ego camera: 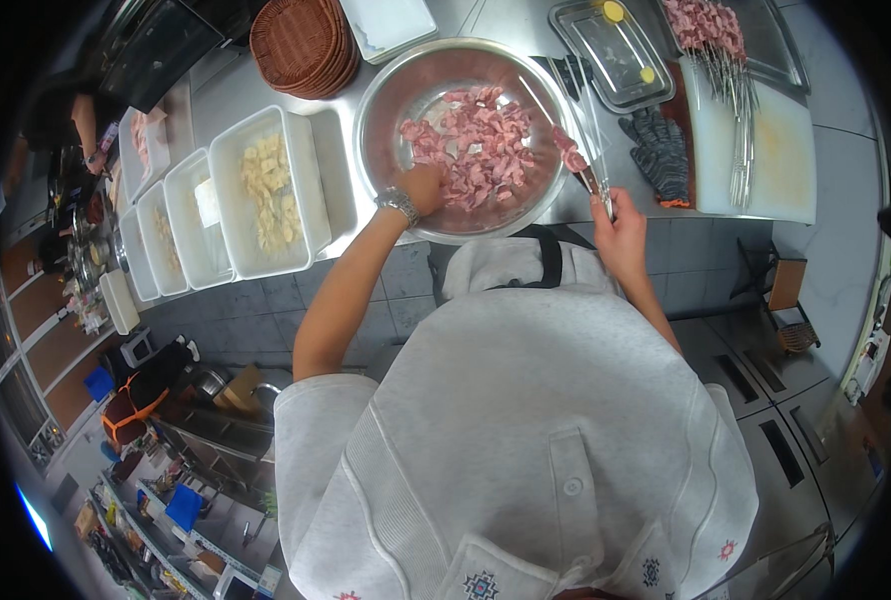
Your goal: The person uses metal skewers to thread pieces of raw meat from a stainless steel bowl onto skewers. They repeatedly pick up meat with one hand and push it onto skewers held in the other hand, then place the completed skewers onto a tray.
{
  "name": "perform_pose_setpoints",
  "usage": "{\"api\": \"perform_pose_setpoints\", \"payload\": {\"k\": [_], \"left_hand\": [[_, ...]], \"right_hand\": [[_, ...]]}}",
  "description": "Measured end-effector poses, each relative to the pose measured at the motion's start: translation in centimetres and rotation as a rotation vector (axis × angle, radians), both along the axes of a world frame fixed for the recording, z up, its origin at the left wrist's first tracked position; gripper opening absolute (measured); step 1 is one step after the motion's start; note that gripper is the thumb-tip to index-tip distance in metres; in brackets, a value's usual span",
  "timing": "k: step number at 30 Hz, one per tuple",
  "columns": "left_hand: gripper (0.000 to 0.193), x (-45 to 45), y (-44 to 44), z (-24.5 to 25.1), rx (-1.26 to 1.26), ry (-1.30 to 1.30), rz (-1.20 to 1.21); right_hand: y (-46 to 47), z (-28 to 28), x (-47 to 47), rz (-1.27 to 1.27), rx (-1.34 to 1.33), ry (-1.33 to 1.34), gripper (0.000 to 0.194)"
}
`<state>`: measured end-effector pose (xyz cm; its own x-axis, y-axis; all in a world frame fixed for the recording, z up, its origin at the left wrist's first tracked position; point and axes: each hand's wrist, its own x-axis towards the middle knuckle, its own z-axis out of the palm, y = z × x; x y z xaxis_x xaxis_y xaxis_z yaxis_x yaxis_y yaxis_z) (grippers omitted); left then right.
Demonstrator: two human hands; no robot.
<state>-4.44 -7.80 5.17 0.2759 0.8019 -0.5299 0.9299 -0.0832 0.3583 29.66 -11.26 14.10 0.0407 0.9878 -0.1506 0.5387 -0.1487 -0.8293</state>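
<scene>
A wide stainless steel bowl (376, 94) on the steel counter holds many small pieces of raw meat (487, 142). Inside it, at the near left, my left hand (421, 187) touches the meat. Its fingertips are hidden among the pieces, and a metal watch circles the wrist. At the bowl's right rim, my right hand (619, 221) grips several metal skewers (599, 150) by their near ends. A few meat pieces (568, 150) are threaded on one of these skewers, low down near the hand.
White plastic tubs (318, 195), one with pale sliced food (269, 187), line the left. Wicker baskets (295, 45) and a white tray (389, 26) stand behind. Rightward lie a steel tray (614, 56), a grey glove (657, 154), a cutting board (779, 150) and loaded skewers (708, 34). Another person's arm (85, 124) shows far left.
</scene>
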Motion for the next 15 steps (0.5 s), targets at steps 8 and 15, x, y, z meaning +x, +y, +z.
{"api": "perform_pose_setpoints", "payload": {"k": [8, 15], "left_hand": [[0.035, 1.4, -0.9, -1.7, -0.112, -0.054, -0.148], [0.029, 2.6, -0.6, -5.0, -0.154, -0.524, 0.336]], "right_hand": [[-0.2, 0.3, -1.4, 0.067, -0.025, 0.03, 0.017], [-0.5, 0.3, -1.5, 0.042, 0.011, 0.073, 0.016]]}}
